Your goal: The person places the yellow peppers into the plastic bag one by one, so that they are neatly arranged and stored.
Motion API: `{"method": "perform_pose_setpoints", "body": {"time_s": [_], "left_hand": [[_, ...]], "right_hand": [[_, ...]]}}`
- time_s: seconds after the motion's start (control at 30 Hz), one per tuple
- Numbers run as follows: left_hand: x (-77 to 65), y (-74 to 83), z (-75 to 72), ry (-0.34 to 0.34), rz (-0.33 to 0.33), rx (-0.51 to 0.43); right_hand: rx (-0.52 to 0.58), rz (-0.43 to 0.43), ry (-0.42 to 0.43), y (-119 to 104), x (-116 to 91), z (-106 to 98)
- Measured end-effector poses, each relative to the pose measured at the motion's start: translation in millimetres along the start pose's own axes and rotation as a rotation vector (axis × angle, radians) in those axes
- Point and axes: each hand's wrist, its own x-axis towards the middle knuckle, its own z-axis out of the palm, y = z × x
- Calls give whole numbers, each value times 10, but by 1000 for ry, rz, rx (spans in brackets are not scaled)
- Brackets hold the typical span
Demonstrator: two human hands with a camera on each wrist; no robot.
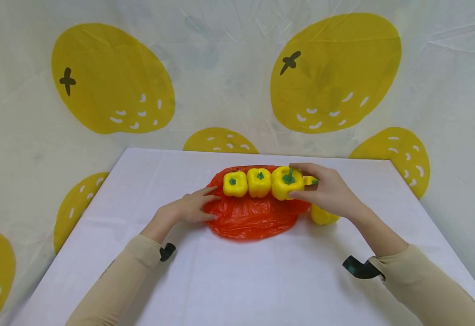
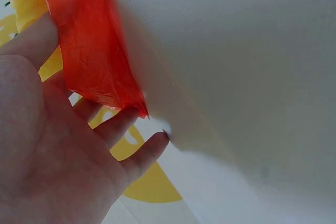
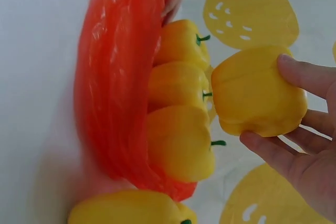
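My right hand (image 1: 331,190) holds a yellow bell pepper (image 1: 282,188) with a green stem, raised over the right end of a red plastic bag (image 1: 254,222). In the right wrist view, the thumb and fingers span the sides of this pepper (image 3: 257,93). Three more yellow bell peppers (image 3: 178,87) stand in a row at the bag's opening, stems out. In the head view the held pepper partly covers the one at the right end. My left hand (image 1: 190,206) touches the bag's left end with spread fingers, the plastic (image 2: 89,40) lying against them in the left wrist view.
Another yellow bell pepper (image 1: 323,216) lies beside the bag's right end, partly under the right hand in the head view. All this is on a white-covered table (image 1: 245,280). Behind it hangs a pale sheet (image 1: 221,68) printed with large yellow fruit.
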Motion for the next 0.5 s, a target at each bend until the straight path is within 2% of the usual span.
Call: {"method": "perform_pose_setpoints", "body": {"time_s": [0.5], "left_hand": [[-15,8,-1,2,4,-5]], "right_hand": [[117,-60,-4,-93,71,478]]}}
